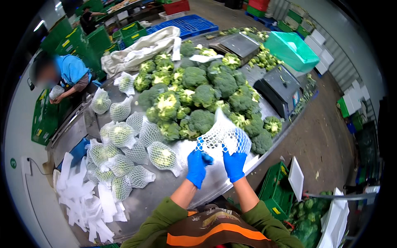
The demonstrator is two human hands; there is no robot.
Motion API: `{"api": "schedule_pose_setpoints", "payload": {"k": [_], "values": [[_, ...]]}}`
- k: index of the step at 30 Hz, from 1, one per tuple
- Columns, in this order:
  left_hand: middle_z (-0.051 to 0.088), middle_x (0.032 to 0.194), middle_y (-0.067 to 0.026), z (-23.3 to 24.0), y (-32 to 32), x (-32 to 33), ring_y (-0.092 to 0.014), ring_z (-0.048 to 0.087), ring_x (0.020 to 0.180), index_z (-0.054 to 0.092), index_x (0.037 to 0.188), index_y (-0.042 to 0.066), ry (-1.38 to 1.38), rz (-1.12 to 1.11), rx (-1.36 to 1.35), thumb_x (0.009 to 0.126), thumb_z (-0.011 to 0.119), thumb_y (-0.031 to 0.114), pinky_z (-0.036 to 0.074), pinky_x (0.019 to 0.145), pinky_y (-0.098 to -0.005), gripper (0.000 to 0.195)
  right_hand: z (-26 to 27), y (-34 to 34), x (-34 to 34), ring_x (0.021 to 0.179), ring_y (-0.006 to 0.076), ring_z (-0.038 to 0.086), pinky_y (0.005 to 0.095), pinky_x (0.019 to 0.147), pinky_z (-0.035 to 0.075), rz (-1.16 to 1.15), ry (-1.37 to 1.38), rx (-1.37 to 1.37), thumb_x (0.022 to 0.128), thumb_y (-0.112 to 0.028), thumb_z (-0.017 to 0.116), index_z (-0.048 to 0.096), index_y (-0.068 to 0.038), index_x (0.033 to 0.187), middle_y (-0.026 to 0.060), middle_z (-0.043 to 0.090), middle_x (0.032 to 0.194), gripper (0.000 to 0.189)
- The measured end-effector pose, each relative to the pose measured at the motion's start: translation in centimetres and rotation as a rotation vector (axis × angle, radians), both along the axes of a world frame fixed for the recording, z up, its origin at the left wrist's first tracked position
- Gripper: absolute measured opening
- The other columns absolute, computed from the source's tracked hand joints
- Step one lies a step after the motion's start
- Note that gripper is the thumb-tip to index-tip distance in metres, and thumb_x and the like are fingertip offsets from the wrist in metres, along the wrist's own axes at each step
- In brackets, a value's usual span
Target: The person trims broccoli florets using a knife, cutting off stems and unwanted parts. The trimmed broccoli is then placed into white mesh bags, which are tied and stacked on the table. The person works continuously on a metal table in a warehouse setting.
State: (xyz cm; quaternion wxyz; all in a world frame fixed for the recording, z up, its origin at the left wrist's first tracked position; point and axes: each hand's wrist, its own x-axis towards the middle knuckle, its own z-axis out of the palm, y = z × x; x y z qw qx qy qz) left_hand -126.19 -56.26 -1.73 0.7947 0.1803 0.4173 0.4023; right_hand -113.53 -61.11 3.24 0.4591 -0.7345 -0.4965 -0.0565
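Note:
Both hands wear blue gloves and spread a white foam net sleeve [220,133] between them, low in front of the broccoli heap. My left hand [198,164] grips the sleeve's left edge with its upper fingers. My right hand [235,161] is partly inside the sleeve, whose mesh covers its fingers. Whether the sleeve holds anything is hard to tell. Beyond it lies a large heap of bare broccoli heads [204,96]. To the left, several netted broccoli heads [121,135] lie piled on the metal table [161,198]. Flat white foam sleeves [77,192] lie in a loose pile at the near left.
Two dark scales [277,90] stand on the table's right side, near a green lined crate [291,49]. A co-worker in blue [73,69] holds a netted item at the left. Green crates [276,189] stand on the floor at right. A cream cloth [142,49] lies at the far edge.

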Motion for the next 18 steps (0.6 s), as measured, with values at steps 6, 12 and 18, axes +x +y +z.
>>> {"api": "schedule_pose_setpoints", "payload": {"k": [6,12,18], "values": [[0.046,0.137,-0.0206,6.7,0.5,1.9,-0.034,0.043,0.128,0.044,0.134,-0.003,-0.906,0.064,-0.053,0.100,0.035,0.043,0.033,0.108,-0.0494,0.058,-2.4,1.2,-5.4,0.126,0.0377,0.042,0.0492,0.109,0.027,0.370,-0.283,-0.398,0.086,-0.017,0.052,0.049,-0.003,0.131,0.0209,0.047,0.136,0.046],[0.060,0.120,-0.0167,0.6,8.9,-7.1,-0.029,0.056,0.112,0.060,0.117,0.001,0.749,0.068,1.137,0.094,0.044,0.010,0.043,0.097,-0.0395,0.030,0.6,13.8,-3.8,0.118,0.0362,0.050,0.0434,0.102,0.038,0.561,-0.169,-0.074,0.084,-0.029,0.061,0.058,-0.006,0.122,0.0184,0.056,0.126,0.045],[0.061,0.117,-0.0210,-2.9,24.3,-8.3,-0.034,0.056,0.110,0.061,0.114,-0.001,1.510,-0.251,1.305,0.092,0.042,0.012,0.043,0.095,-0.0420,0.031,-5.1,29.6,-3.1,0.094,0.0373,0.062,0.0459,0.084,0.047,0.474,-0.113,-0.351,0.087,-0.025,0.047,0.069,-0.004,0.098,0.0218,0.066,0.102,0.033]]}}
